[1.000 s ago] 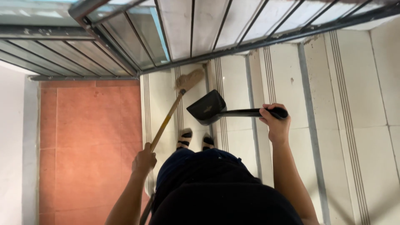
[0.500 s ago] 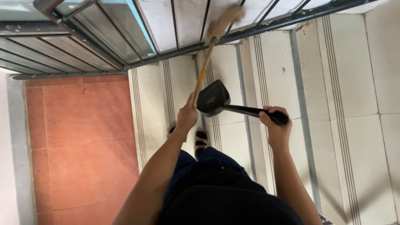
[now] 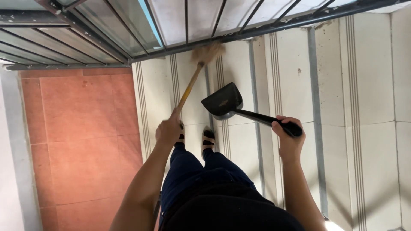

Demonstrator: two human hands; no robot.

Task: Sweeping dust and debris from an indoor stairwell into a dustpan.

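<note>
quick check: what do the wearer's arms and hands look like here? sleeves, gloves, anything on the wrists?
Both forearms are bare to the frame's lower edge; no sleeves in view. The left hand and right hand wear no gloves. No watch, bracelet or rings visible on wrists or fingers. Also worn: dark navy trousers and black open sandals.

Left hand (image 3: pixel 168 130) fisted, arm reaching forward, elbow slightly bent. Right hand (image 3: pixel 287 134) level beside it, well apart, fingers curled tight, forearm straight.
</note>
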